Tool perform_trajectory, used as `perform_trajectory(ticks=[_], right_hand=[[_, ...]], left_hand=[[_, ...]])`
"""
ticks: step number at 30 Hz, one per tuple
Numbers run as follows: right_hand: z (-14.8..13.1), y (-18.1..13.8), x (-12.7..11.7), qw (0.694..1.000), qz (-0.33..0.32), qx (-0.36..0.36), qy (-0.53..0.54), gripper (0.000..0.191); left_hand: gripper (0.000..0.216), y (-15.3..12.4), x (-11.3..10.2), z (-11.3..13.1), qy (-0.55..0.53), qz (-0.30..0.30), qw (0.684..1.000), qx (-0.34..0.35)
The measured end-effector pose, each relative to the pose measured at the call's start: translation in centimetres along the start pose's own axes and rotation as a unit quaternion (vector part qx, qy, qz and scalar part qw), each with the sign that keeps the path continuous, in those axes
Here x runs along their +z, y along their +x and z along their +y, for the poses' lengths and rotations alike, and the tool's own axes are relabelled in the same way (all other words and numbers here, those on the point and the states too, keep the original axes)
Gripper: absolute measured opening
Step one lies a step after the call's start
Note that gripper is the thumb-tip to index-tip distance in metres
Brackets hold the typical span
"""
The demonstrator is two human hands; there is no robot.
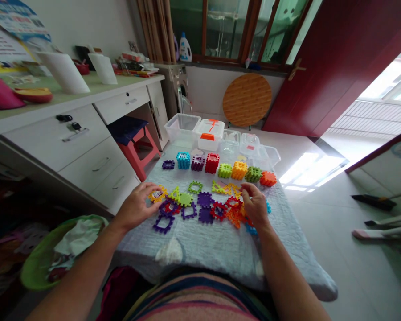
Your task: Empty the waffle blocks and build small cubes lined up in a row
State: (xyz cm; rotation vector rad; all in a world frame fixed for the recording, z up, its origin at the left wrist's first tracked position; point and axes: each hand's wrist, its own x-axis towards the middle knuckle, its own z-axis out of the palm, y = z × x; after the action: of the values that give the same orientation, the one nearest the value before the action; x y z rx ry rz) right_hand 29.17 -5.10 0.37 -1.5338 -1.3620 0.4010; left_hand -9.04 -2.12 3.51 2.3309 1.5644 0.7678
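Note:
My left hand (141,203) is at the left of the loose pieces, its thumb and fingers closed around a yellow notched tile (157,194). My right hand (255,206) is over the right end of the pile, fingers curled toward the thumb; what they hold, if anything, is hard to make out. Under and beside it lie orange tiles (234,217), a red frame tile (218,210) and blue pieces. Between the hands are purple square tiles (205,215), a green frame tile (195,187), a lime tile (186,199) and purple frame tiles (163,224).
Behind the loose tiles runs a row of colour-sorted stacks, including a red stack (212,163) and a blue stack (183,160). Clear plastic boxes (182,129) and a lidded box (210,133) stand at the far edge of the cloth-covered table (217,249). A stool (133,142) is at left.

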Motion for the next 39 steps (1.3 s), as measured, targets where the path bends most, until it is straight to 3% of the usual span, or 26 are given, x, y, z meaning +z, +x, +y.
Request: perform_trajectory(ticks=[4, 9, 14, 18, 23, 25, 28, 31, 36, 39], right_hand=[[0.5, 0.1, 0.0, 1.0, 0.023, 0.015, -0.001, 0.028], [0.9, 0.2, 0.0, 0.999, 0.027, 0.028, 0.016, 0.028], [0.8, 0.4, -0.5, 0.999, 0.02, 0.029, 0.014, 0.027], [0.4, 0.6, -1.3, 0.999, 0.002, 0.007, -0.039, 0.024], [0.1, 0.5, -1.4, 0.993, -0.078, -0.044, -0.083, 0.022], [0.1, 0.3, -1.2, 0.985, -0.121, -0.075, -0.102, 0.02], [0.0, 0.1, -1.0, 0.975, -0.158, -0.106, -0.118, 0.017], [0.0, 0.1, -1.0, 0.975, -0.153, -0.105, -0.121, 0.017], [0.2, 0.6, -1.3, 0.985, -0.103, -0.071, -0.119, 0.02], [0.2, 0.8, -2.4, 0.987, -0.089, -0.053, -0.123, 0.023]], left_hand=[[0.034, 0.4, 0.2, 3.2, -0.058, 0.034, 0.998, 0.016], [0.026, 0.8, 3.1, 8.4, -0.187, -0.077, 0.978, 0.046], [0.033, 2.0, 5.8, 11.4, -0.196, -0.162, 0.966, 0.045], [0.028, 3.5, 7.7, 11.9, -0.206, -0.154, 0.966, 0.036], [0.031, 3.9, 9.4, 11.4, -0.104, -0.002, 0.99, 0.092], [0.034, 3.7, 9.1, 11.0, -0.089, 0.024, 0.99, 0.103], [0.037, 3.6, 8.1, 10.5, -0.086, -0.02, 0.986, 0.144], [0.04, 3.6, 7.6, 10.3, -0.083, -0.071, 0.975, 0.191], [0.014, 3.6, 8.6, 11.0, -0.009, -0.03, 0.986, 0.163], [0.01, 3.6, 8.9, 11.7, 0.025, -0.046, 0.979, 0.195]])
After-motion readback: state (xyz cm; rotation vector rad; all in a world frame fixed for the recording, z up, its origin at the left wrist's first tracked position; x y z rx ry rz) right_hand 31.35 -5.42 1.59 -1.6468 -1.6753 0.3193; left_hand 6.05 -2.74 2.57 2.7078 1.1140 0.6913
